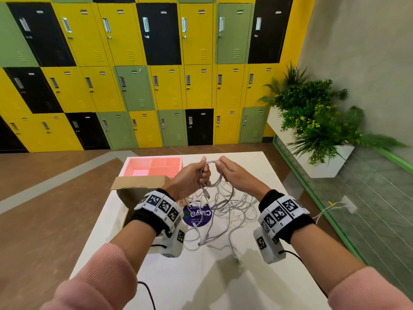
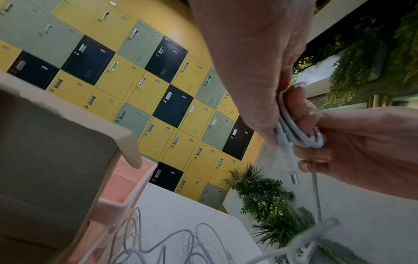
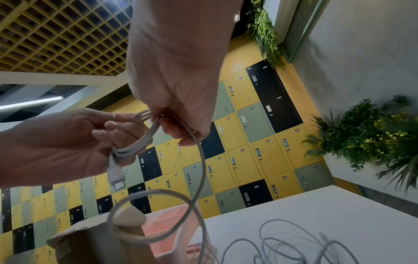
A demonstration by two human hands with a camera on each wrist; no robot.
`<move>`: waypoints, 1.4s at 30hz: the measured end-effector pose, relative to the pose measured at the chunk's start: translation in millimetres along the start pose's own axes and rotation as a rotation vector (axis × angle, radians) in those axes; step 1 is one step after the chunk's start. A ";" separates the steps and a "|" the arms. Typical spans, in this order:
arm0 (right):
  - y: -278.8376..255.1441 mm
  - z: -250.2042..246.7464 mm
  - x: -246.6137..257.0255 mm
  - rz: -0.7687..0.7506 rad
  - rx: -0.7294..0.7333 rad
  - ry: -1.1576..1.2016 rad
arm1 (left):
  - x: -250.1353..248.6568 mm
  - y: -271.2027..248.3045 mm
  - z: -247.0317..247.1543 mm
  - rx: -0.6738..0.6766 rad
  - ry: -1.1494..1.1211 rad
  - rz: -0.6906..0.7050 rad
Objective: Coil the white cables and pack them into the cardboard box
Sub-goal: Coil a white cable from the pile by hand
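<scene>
Left hand (image 1: 192,177) curled around a small coil of thin white cable (image 1: 209,175), several loops gathered in the fist, a flat metal plug (image 3: 118,184) dangling below the fingers. Right hand (image 1: 234,173) close beside, pinching the free strand at the top of the coil, ready to lay on another loop. Both hands raised above the middle of the white table (image 1: 257,276). From the right hand, the strand trailing down into a loose tangle of more white cables (image 1: 225,211) spread over the table's centre, partly covering a round purple sticker (image 1: 197,217). Open brown cardboard box (image 1: 138,186) at the left edge, flaps up, just beside the left wrist. Pink divided plastic tray (image 1: 154,166) beyond the box, at the far left corner. To coil well, probably: loops kept equal in size, left grip firm, slack drawn gently so the tangle does not knot or lift.
</scene>
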State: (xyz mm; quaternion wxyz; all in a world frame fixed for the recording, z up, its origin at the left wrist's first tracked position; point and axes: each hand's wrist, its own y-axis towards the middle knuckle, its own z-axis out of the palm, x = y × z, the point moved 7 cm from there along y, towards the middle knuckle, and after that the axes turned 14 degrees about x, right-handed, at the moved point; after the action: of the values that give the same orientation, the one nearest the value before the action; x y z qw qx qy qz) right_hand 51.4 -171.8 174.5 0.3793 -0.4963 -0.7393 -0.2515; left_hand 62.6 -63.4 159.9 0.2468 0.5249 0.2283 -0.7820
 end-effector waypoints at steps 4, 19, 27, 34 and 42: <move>1.3 -2.1 1.8 0.008 -0.031 0.014 | 2.6 2.2 -1.3 -0.019 -0.083 0.041; 2.4 6.1 -30.5 0.185 -0.081 0.210 | -35.5 5.2 -16.7 -0.025 -0.033 0.318; 4.0 43.5 -28.2 0.370 0.240 0.057 | -27.1 5.9 -3.6 -0.016 0.240 0.328; -1.3 51.1 -10.3 0.391 0.439 -0.130 | -15.9 6.1 -5.0 0.036 0.425 0.252; -3.4 25.3 -0.5 0.382 0.328 -0.133 | -4.3 12.9 -21.1 -0.132 1.144 0.070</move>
State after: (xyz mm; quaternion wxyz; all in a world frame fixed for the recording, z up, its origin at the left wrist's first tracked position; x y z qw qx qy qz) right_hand 40.5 -154.4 159.3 0.4458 -0.5744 -0.6863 -0.0188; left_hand 87.0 -59.8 155.4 0.1418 0.8550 0.3562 -0.3493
